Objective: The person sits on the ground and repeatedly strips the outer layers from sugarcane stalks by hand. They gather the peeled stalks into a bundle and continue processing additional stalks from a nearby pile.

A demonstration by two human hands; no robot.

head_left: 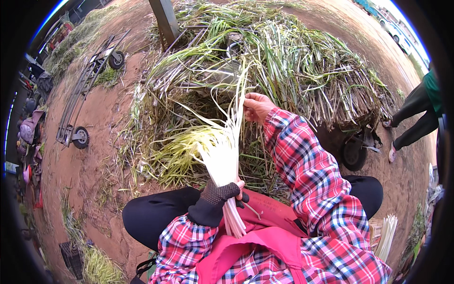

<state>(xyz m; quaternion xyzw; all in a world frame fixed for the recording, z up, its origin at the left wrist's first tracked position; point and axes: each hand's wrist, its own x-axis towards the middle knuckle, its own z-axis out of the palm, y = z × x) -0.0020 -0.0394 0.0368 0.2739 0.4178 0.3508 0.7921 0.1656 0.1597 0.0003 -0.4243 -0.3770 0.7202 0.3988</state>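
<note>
In my lap, my left hand (220,193), in a black mesh glove, is wrapped round a bundle of long white stalks (223,163). The stalks fan out upward into yellow-green leaves (203,140), which droop to the left. My bare right hand (257,107) is raised beyond the bundle, fingers pinched on a long pale leaf (239,102) that stands up from it. Past both hands lies a big heap of leafy green stalks (293,61) with their cut ends turned to the right. A red apron (260,206) covers my lap.
A wheel (353,154) shows under the heap's right side, and a post (164,21) rises behind it. To the left a metal hand cart (87,90) lies on the earth. A person's legs (416,118) stand at right. More white stalks (387,236) are beside me.
</note>
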